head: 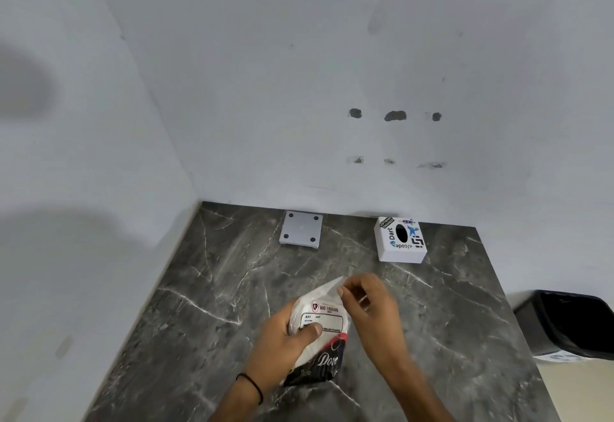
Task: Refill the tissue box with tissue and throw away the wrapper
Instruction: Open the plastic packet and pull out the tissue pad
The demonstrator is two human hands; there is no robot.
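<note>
- Head view: the left hand (282, 338) gripped the tissue pack (320, 328) above the marble counter (199, 288), thumb pressed on its label.
- The right hand (368, 302) pinched the wrapper (332, 288) at the pack's top corner.
- The tissue box (400, 240) sat by the wall, well apart from the pack; its grey base (300, 229) lay to its left.
- A black bin (571, 322) stood beside the counter on the right.

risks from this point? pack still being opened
1. The right hand pinches only the wrapper's top corner; a hard tear could spill tissues onto the counter.
2. The left hand squeezes the pack, which could crumple the stack before it goes in the box.
3. The bin sits off the counter's right edge, so a tossed wrapper may miss.
</note>
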